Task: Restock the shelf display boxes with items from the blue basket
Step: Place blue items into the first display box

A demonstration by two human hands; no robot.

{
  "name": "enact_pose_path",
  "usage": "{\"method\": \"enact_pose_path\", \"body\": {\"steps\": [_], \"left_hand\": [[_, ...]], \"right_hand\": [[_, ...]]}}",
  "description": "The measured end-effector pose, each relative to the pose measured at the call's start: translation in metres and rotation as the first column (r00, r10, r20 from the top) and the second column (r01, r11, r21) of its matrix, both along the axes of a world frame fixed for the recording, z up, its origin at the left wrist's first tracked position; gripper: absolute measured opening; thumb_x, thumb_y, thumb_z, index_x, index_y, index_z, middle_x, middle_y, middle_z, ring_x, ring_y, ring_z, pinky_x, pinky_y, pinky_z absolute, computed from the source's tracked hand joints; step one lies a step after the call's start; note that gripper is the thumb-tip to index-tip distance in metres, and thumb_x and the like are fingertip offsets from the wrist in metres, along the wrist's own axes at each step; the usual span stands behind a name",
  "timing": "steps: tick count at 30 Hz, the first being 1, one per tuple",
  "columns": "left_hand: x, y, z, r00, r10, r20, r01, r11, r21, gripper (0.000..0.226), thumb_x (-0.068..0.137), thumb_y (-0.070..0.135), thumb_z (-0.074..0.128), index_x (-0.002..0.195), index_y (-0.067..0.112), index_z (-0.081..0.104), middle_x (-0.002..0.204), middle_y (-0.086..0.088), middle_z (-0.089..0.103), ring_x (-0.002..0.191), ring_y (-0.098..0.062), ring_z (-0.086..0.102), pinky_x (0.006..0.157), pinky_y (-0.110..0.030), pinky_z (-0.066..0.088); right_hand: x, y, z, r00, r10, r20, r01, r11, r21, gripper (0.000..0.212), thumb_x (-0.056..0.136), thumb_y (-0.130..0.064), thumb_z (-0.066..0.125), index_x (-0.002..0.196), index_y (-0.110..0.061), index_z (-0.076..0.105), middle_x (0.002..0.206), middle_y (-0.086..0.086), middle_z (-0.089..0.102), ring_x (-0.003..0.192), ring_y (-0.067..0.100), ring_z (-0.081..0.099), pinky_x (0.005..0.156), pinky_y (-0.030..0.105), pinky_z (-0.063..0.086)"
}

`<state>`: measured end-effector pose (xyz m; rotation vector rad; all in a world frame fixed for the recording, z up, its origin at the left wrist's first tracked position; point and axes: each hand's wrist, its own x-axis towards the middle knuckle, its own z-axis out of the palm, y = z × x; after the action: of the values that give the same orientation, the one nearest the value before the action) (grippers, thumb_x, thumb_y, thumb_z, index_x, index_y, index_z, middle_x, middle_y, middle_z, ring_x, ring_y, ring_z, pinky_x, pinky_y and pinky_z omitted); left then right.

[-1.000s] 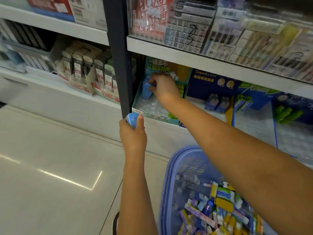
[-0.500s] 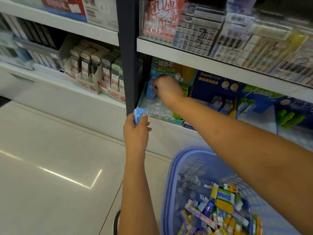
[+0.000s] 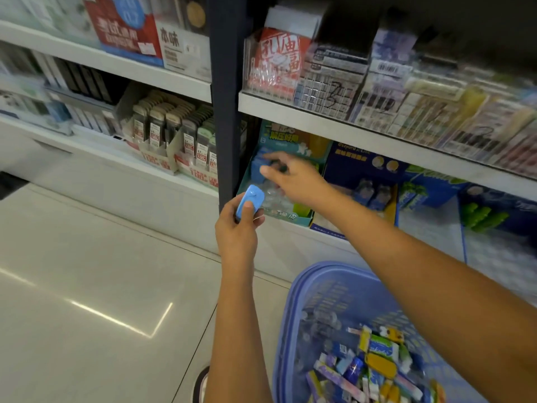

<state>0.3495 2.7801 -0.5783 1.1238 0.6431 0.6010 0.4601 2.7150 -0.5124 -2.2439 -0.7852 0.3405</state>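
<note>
My left hand (image 3: 236, 228) grips a small light-blue item (image 3: 249, 200) upright, just in front of the teal display box (image 3: 293, 216) on the bottom shelf. Over that box my right hand (image 3: 293, 178) hovers with fingers spread and nothing in them. A blue item (image 3: 257, 167) stands at the box's back left corner, just past the fingertips. A clear blister tray (image 3: 276, 199) lines the box floor. The blue basket (image 3: 293, 315) sits on the floor at lower right, filled with several small coloured packs (image 3: 374, 365).
A dark shelf upright (image 3: 225, 112) stands just left of the teal box. To its right are a dark-blue display box (image 3: 360, 170) and further blue boxes (image 3: 430, 187). Lead refill boxes (image 3: 174, 141) fill the left bay. The shelf edge (image 3: 348, 132) overhangs the boxes. A pale tiled floor (image 3: 87, 286) spreads left.
My right hand has let go of the blue item in the teal box and drawn back with fingers apart. My left hand has raised and turned its blue item toward the box.
</note>
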Motion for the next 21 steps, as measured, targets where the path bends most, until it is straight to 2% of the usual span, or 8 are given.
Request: {"method": "enact_pose_path", "body": {"steps": [1, 2, 5, 8, 11, 13, 17, 21], "left_hand": [[0.002, 0.0, 0.001, 1.0, -0.001, 0.012, 0.001, 1.0, 0.013, 0.019, 0.095, 0.016, 0.054, 0.111, 0.015, 0.064, 0.102, -0.007, 0.067, 0.081, -0.012, 0.068, 0.07, -0.019, 0.054], [0.004, 0.0, 0.001, 1.0, -0.006, 0.024, 0.005, 1.0, 0.029, 0.017, 0.095, 0.017, 0.055, 0.109, 0.017, 0.065, 0.102, -0.007, 0.068, 0.083, -0.012, 0.068, 0.07, -0.019, 0.054], [0.007, 0.0, 0.003, 0.996, -0.019, 0.084, 0.015, 0.998, 0.055, 0.013, 0.093, 0.017, 0.059, 0.102, 0.024, 0.067, 0.103, -0.005, 0.069, 0.089, -0.013, 0.069, 0.072, -0.02, 0.055], [0.009, 0.001, 0.001, 1.0, -0.002, 0.028, -0.002, 0.991, 0.137, 0.022, 0.095, 0.02, 0.056, 0.115, 0.021, 0.062, 0.113, -0.002, 0.066, 0.101, -0.013, 0.065, 0.081, -0.022, 0.054], [0.009, 0.001, -0.008, 0.974, 0.046, -0.22, 0.048, 0.915, 0.401, 0.037, 0.097, 0.024, 0.051, 0.132, 0.016, 0.051, 0.13, 0.001, 0.055, 0.116, -0.012, 0.055, 0.093, -0.018, 0.042], [0.005, -0.004, -0.016, 0.954, 0.055, -0.296, 0.128, 0.815, 0.565, 0.038, 0.097, 0.018, 0.05, 0.134, 0.013, 0.051, 0.138, -0.001, 0.046, 0.124, -0.014, 0.048, 0.097, -0.014, 0.033], [0.0, -0.01, -0.027, 0.948, 0.02, -0.319, 0.18, 0.79, 0.585, 0.043, 0.097, 0.016, 0.049, 0.14, 0.019, 0.044, 0.135, -0.001, 0.041, 0.121, -0.012, 0.047, 0.097, -0.014, 0.033], [0.0, -0.011, -0.032, 0.961, -0.011, -0.277, 0.176, 0.795, 0.58, 0.045, 0.096, 0.012, 0.05, 0.14, 0.021, 0.045, 0.133, 0.002, 0.04, 0.119, -0.012, 0.048, 0.1, -0.021, 0.04]], "right_hand": [[-0.006, -0.006, 0.0, 0.987, 0.044, -0.153, -0.028, 0.994, 0.106, 0.027, 0.092, -0.021, 0.059, 0.119, -0.017, 0.058, 0.104, 0.003, 0.063, 0.081, 0.016, 0.064, 0.068, 0.02, 0.054], [-0.012, -0.01, 0.002, 0.973, 0.078, -0.218, -0.042, 0.985, 0.165, 0.022, 0.091, -0.014, 0.061, 0.112, -0.017, 0.062, 0.1, 0.001, 0.065, 0.075, 0.012, 0.066, 0.065, 0.018, 0.056], [-0.011, -0.017, 0.007, 0.958, 0.091, -0.271, -0.039, 0.981, 0.192, 0.022, 0.086, -0.003, 0.065, 0.107, -0.011, 0.064, 0.096, 0.005, 0.067, 0.08, 0.013, 0.067, 0.074, 0.023, 0.059], [-0.004, -0.011, 0.008, 0.958, 0.048, -0.284, 0.005, 0.983, 0.182, 0.023, 0.084, -0.004, 0.067, 0.106, -0.009, 0.063, 0.095, 0.01, 0.068, 0.082, 0.018, 0.068, 0.076, 0.025, 0.059], [0.011, 0.001, 0.0, 0.982, -0.186, -0.03, 0.189, 0.969, 0.159, 0.023, 0.083, -0.007, 0.068, 0.106, -0.01, 0.063, 0.086, 0.001, 0.063, 0.082, 0.018, 0.063, 0.075, 0.025, 0.056], [0.019, 0.01, -0.006, 0.969, -0.206, 0.137, 0.194, 0.976, 0.098, 0.024, 0.086, -0.009, 0.064, 0.11, -0.01, 0.062, 0.089, 0.002, 0.062, 0.086, 0.019, 0.06, 0.08, 0.031, 0.053], [0.022, 0.024, -0.017, 0.963, -0.065, 0.261, 0.089, 0.993, -0.082, 0.029, 0.091, -0.014, 0.058, 0.119, -0.009, 0.063, 0.116, 0.016, 0.066, 0.104, 0.029, 0.061, 0.092, 0.036, 0.048], [0.017, 0.027, -0.02, 0.924, 0.005, 0.382, 0.031, 0.996, -0.087, 0.028, 0.091, -0.017, 0.057, 0.115, -0.007, 0.067, 0.116, 0.021, 0.065, 0.106, 0.034, 0.06, 0.092, 0.038, 0.046]]}}
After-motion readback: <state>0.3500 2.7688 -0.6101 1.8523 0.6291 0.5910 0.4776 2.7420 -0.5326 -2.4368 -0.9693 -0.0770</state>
